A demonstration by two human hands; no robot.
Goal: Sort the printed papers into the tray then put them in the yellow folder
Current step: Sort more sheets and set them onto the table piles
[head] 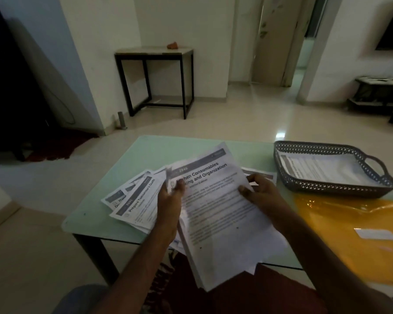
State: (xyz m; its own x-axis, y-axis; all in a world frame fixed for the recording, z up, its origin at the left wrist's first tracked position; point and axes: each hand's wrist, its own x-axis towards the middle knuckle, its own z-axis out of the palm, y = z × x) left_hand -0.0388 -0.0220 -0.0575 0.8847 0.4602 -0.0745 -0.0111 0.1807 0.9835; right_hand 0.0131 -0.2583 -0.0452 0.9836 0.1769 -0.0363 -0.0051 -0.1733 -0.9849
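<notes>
Papers (225,211) mostly unsorted: left hand (170,200) grips them over the counter (145,150), right hand (261,193) pinches the top one's edge. Tray (336,186) holds at least one, others fan on counter; folder (349,223) beside it looks unfilled.

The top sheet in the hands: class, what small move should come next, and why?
Probably the right hand should lift the top sheet and carry it to the tray. It pinches that sheet's edge, the left hand holds the stack, and the tray already holds paper.
</notes>
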